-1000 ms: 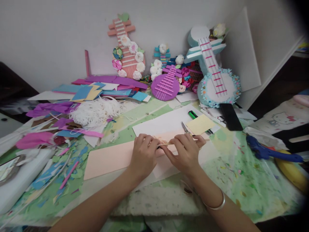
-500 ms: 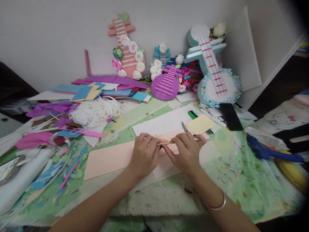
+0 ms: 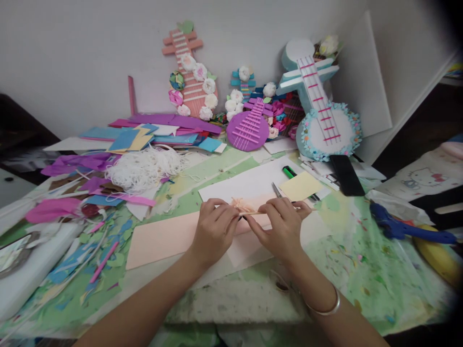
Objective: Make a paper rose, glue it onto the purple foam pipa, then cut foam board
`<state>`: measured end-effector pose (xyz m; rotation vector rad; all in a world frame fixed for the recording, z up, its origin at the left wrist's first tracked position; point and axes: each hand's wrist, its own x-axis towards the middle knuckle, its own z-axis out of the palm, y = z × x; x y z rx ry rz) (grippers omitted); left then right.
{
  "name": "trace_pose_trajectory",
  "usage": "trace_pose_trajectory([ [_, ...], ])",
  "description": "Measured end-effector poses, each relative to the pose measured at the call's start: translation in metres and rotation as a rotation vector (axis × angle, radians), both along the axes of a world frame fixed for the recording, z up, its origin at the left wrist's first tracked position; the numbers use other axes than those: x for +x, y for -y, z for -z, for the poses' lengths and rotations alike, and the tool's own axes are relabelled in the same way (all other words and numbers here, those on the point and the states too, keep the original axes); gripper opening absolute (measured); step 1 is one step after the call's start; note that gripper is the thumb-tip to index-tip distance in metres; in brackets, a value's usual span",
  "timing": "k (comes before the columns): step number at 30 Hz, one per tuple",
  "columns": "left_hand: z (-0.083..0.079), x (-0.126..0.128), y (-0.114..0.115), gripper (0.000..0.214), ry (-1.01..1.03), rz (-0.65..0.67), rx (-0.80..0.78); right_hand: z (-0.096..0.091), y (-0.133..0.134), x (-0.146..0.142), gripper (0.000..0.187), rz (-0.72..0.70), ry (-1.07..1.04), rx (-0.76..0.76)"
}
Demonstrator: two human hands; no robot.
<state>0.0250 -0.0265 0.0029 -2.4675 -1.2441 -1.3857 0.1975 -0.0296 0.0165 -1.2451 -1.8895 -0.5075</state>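
A stick [image 3: 253,212] was held level above the middle of the bench [image 3: 361,289], nearer to its front edge than to its back. Its left end was pinched between the thumb and fingers of the left hand [image 3: 213,233]; its length was gripped likewise by the right hand [image 3: 282,229], past which its right tip was exposed. What was covered by the left fingers could not be told. A peach tuft [image 3: 241,205] was seen just behind the stick. Under the hands a peach strip [image 3: 159,242] was laid, its left end pointed toward the bench's left edge. Behind it, a white sheet [image 3: 231,186] was partly covered, and a green marker [image 3: 288,171] and a yellow card [image 3: 301,186] were placed at its right. Toward the right edge, a phone [image 3: 346,175] and a blue tool [image 3: 408,227] were seen. White yarn [image 3: 141,169] was heaped toward the back left corner. Along the back edge, a purple lute [image 3: 240,136] was propped between a peach one and a pale blue one.
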Motion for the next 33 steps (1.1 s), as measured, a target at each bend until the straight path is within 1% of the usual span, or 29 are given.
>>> trace_pose_trajectory([
  [16, -0.0002, 0.0002, 0.0007, 0.015, -0.052, 0.003, -0.057, 0.0021, -0.0002, 0.001, 0.026, -0.036, 0.009, 0.029],
  [22, 0.0013, 0.0013, 0.0001, 0.015, -0.061, 0.021, -0.106, 0.0029, 0.0, 0.0026, 0.022, -0.055, 0.002, 0.02],
  [28, 0.0012, 0.0022, 0.0004, 0.013, -0.066, 0.044, -0.131, 0.0016, 0.0008, 0.0025, 0.025, -0.047, 0.008, 0.021],
  [33, -0.0005, 0.0024, 0.0015, 0.017, -0.055, 0.051, -0.132, 0.002, -0.0001, 0.0021, 0.026, -0.054, 0.012, 0.03],
])
